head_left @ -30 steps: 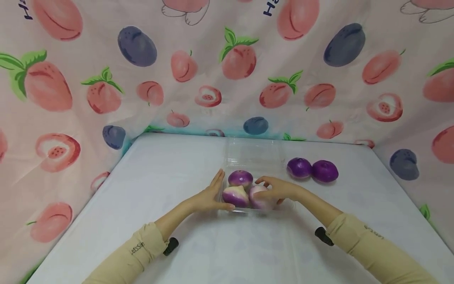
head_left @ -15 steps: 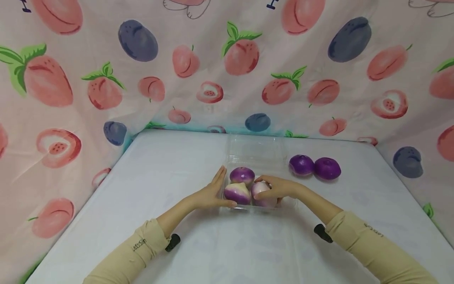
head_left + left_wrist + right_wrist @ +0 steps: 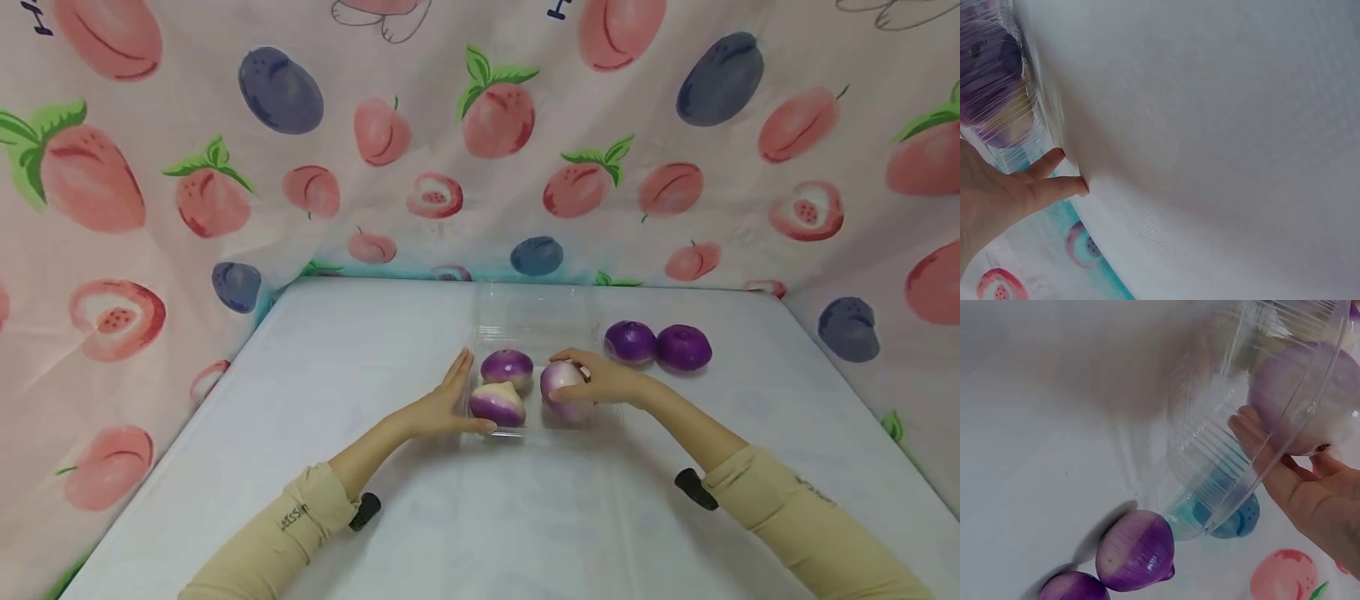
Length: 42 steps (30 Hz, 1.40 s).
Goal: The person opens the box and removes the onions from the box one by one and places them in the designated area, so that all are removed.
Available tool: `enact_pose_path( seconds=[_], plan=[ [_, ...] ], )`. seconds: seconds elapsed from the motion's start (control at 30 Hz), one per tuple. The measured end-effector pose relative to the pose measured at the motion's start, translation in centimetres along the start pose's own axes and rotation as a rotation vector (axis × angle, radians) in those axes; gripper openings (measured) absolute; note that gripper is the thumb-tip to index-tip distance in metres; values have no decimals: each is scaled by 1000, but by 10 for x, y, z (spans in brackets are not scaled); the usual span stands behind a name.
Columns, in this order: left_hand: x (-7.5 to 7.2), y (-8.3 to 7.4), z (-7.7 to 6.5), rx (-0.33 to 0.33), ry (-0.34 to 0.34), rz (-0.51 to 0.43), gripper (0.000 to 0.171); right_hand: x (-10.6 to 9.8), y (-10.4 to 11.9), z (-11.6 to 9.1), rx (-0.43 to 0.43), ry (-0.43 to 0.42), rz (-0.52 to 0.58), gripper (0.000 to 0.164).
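A clear plastic clamshell box [image 3: 525, 433] lies on the table with its lid [image 3: 535, 308] folded back. Inside, a purple onion [image 3: 507, 367] sits behind a purple and cream onion [image 3: 497, 405] on the left side. My right hand [image 3: 603, 379] grips a pale purple onion [image 3: 564, 385] at the box's right side; the right wrist view shows that onion [image 3: 1304, 397] through the clear wall. Along the box's left side rests my left hand [image 3: 438, 414], fingers straight and thumb at the front edge. In the left wrist view the left hand's fingers [image 3: 1054, 187] are extended beside the box.
Two dark purple onions, one left [image 3: 630, 342] and one right [image 3: 683, 348], stand on the white table [image 3: 360, 350] right of the lid. A fruit-print cloth [image 3: 420, 125] hangs behind and at the sides.
My right hand has shifted the pale onion a little up and right, opening a gap from the two onions beside it. The left hand stays at the box's left side.
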<state>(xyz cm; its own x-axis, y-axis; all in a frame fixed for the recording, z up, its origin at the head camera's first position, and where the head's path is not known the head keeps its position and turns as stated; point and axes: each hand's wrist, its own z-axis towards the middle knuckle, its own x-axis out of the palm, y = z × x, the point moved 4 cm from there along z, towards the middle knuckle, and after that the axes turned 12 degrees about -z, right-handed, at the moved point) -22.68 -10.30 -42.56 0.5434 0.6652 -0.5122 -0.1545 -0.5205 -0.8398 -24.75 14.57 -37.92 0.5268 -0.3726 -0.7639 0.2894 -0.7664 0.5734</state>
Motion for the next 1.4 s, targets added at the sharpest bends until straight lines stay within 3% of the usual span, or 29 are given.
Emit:
enact_pose_path(
  seconds=[0.4, 0.63, 1.1, 1.4],
  plan=[
    [1, 0, 0, 9, 7, -1, 127, -14, 0, -11, -85, -122, -54, 69],
    [0, 1, 0, 14, 10, -2, 128, -23, -6, -21, -59, -158, -18, 67],
    [0, 1, -1, 11, 2, 1, 127, -39, -13, -39, -107, -289, 65, 61],
    [2, 3, -3, 13, 2, -9, 124, -49, -27, -51, -89, -375, 61, 61]
  ],
)
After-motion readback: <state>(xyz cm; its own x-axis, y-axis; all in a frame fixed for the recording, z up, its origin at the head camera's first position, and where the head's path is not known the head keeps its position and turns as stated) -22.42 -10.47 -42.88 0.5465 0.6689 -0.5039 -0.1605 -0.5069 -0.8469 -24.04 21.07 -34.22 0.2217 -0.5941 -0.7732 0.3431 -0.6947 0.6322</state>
